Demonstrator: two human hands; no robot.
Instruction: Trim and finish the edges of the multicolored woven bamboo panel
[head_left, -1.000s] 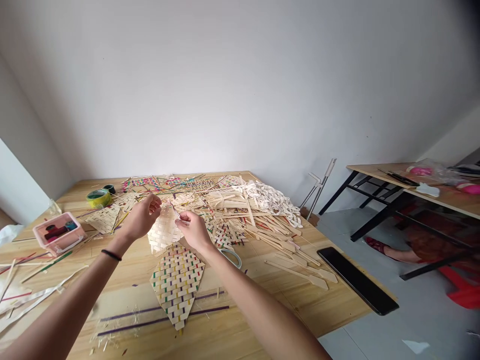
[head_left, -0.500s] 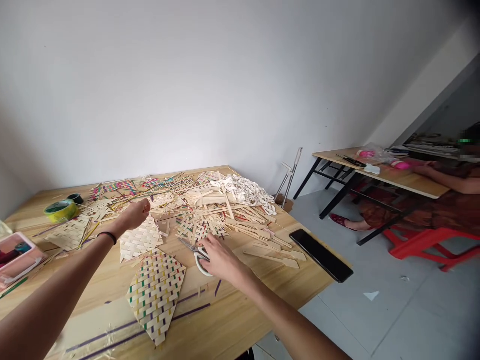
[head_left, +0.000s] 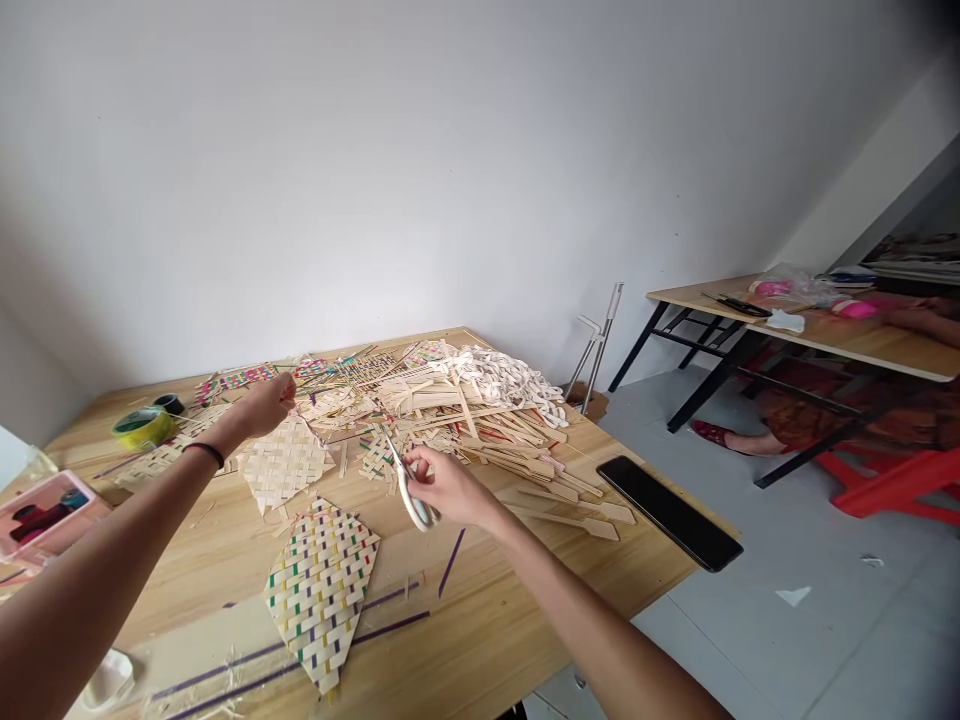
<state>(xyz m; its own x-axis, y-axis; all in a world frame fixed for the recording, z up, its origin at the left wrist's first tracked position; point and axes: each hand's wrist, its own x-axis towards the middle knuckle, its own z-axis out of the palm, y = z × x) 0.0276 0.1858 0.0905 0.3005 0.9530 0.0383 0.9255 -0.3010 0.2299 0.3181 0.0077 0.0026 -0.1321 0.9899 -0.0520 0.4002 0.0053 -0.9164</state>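
My right hand (head_left: 444,487) grips a pair of white-handled scissors (head_left: 409,498) above the table, blades pointing up and away from me. My left hand (head_left: 271,402) is closed in a fist further back; what sits between its fingers is too small to make out. Just below that fist lies a plain woven bamboo piece (head_left: 285,468). Nearer to me is a pointed woven piece (head_left: 322,590) with green, yellow and purple strips. Beyond the scissors, a smaller coloured woven piece (head_left: 377,455) lies among loose strips.
A pile of white cord (head_left: 510,385) and flat wooden handles (head_left: 581,515) cover the right side. A black phone (head_left: 670,512) lies by the table's right edge. Yellow tape (head_left: 142,428) and a pink box (head_left: 56,520) stand left. Another person sits at a second table (head_left: 885,335).
My right hand has lifted the scissors off the tabletop, and they now point upward. My left fist stays over the same area. The view has shifted slightly left.
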